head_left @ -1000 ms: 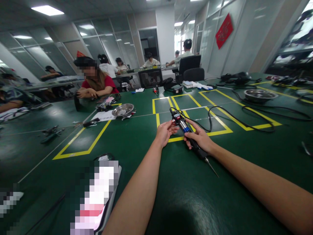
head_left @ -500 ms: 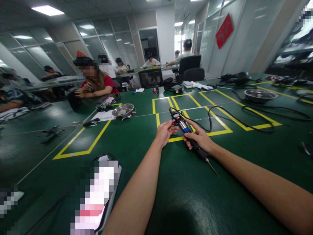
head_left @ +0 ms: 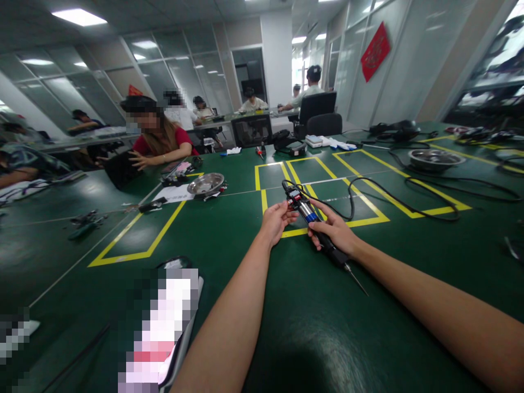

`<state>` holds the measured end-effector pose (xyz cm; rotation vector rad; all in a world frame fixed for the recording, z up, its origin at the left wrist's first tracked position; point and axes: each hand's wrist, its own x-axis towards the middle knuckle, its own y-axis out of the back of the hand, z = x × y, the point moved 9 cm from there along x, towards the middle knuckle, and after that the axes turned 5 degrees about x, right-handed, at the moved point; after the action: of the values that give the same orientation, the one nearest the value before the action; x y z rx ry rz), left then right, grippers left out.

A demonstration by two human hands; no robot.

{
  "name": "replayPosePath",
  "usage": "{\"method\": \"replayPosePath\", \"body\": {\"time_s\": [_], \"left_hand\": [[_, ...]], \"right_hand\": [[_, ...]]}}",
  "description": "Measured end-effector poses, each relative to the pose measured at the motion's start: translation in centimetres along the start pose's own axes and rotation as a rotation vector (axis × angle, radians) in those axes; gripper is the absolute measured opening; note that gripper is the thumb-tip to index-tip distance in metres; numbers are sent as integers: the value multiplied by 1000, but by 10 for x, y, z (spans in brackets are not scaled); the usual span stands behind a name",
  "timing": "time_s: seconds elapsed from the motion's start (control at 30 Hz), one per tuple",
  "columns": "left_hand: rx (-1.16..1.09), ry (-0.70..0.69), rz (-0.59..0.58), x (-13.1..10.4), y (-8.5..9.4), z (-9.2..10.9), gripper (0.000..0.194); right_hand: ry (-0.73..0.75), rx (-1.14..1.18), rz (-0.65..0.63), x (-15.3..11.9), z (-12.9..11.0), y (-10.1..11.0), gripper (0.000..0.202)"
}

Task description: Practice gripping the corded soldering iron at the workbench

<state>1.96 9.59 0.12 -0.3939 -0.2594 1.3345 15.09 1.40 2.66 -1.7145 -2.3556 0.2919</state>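
An electric screwdriver with a silver and blue band lies aslant above the table, its long thin bit pointing down toward me on the right. My right hand is wrapped round its black grip, thumb on top. At the cord end, the fingertips of my left hand pinch near a small red part; what exactly they press there is too small to tell. A black cord leads from that end and loops off to the right over the green table.
Metal bowls stand to the left and right. A blurred-out phone-like device lies near my left forearm. Yellow tape marks rectangles on the table. Across the left side, a co-worker sits at a dark box.
My hands and the screwdriver have hardly moved. The co-worker's hands have parted and gone lower, now at the dark box, which has shifted left.
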Motion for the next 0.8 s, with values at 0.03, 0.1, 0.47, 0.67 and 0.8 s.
{"method": "replayPosePath", "body": {"time_s": [0.03, 0.1, 0.47, 0.67, 0.8], "left_hand": [[3, 1, -1, 0, 0, 0, 15], [10, 1, -5, 0, -1, 0, 13], [22, 0, -154, -8, -13, 5, 17], [-1, 0, -121, -7, -8, 5, 15], [-39, 19, -104, -6, -5, 4, 12]], "right_hand": [[1, 3, 0, 0, 0, 0, 95], [0, 9, -3, 0, 1, 0, 95], [-33, 14, -53, 0, -1, -3, 94], [-99, 7, -62, 0, 5, -4, 95], [-143, -73, -27, -3, 7, 0, 90]]}}
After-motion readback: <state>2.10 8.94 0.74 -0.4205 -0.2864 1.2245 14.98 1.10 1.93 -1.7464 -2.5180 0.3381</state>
